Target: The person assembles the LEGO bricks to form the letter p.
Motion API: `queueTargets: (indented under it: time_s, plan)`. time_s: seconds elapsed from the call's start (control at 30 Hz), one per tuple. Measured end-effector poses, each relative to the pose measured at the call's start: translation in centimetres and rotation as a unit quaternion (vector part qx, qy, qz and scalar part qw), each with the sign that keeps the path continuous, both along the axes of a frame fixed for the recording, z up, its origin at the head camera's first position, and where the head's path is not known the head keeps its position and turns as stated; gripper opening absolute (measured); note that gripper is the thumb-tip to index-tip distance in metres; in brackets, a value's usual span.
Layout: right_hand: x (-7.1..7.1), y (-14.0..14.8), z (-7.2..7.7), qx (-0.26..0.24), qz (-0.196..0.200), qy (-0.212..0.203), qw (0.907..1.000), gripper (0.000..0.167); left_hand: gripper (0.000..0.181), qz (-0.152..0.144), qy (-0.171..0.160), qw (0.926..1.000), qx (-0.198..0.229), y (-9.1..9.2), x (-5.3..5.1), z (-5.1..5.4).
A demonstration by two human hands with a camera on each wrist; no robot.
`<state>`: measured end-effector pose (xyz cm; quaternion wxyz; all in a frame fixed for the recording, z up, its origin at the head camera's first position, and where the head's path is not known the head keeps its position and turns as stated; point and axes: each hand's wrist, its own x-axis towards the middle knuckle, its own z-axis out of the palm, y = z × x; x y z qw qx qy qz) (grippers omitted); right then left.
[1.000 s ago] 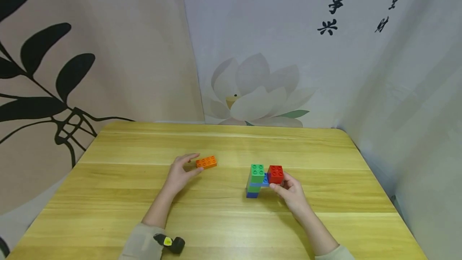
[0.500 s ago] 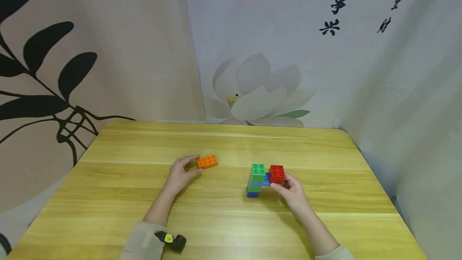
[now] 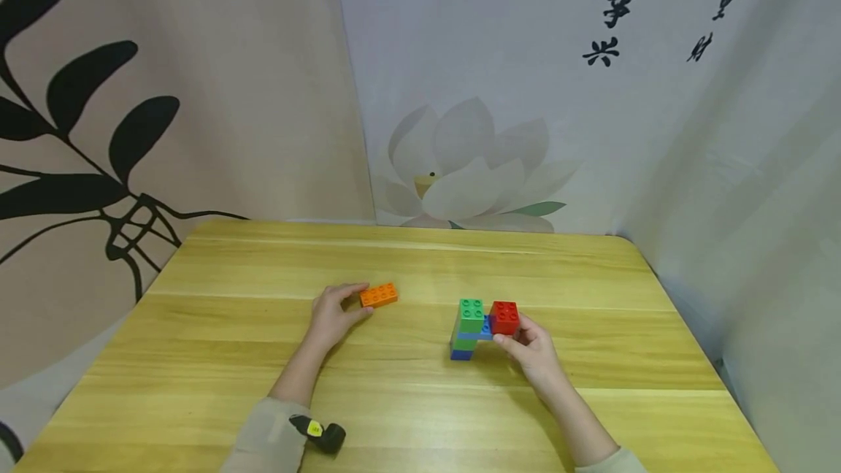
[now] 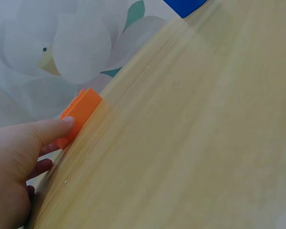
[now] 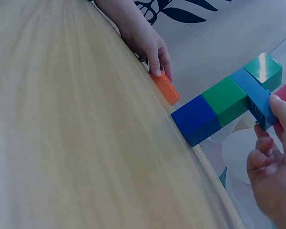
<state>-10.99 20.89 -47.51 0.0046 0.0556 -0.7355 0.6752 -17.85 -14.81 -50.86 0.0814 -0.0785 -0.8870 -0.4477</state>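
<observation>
An orange brick lies on the table, its left end between the thumb and fingers of my left hand; the left wrist view shows the thumb on the orange brick. To the right stands a stack: a dark blue brick at the bottom, a green brick on it, then a lighter blue brick jutting right. On that sit a green brick at the left and a red brick at the right. My right hand grips the jutting end by the red brick.
The wooden table reaches back to a curtain with a printed flower and dark characters. A black strap device is on the left sleeve.
My left hand has shifted slightly to the right and its fingers sit closer to the orange brick. My right hand and the stack look the same, apart from a slight shift of the view.
</observation>
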Motion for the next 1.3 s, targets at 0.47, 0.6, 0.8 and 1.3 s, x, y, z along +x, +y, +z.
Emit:
queueTargets:
  time_s: [0.47,0.6,0.8,1.3]
  plan:
    - [-0.1,0.1,-0.3,-0.001,-0.004,0.003,1.0,0.037,0.04,-0.004,-0.001,1.0,0.006,-0.1,-0.2,-0.1]
    - [-0.1,0.0,-0.3,-0.005,-0.004,0.009,0.9999,0.037,0.039,-0.014,0.003,0.9997,0.02,-0.1,-0.2,-0.1]
    - [-0.1,0.1,-0.4,-0.006,-0.001,0.012,0.9999,0.037,0.039,-0.022,-0.004,0.9986,0.047,0.0,0.0,0.4]
    - [-0.1,0.1,-0.4,-0.001,-0.001,0.007,1.0,0.037,0.039,-0.034,0.014,0.9968,0.072,0.9,0.7,2.1]
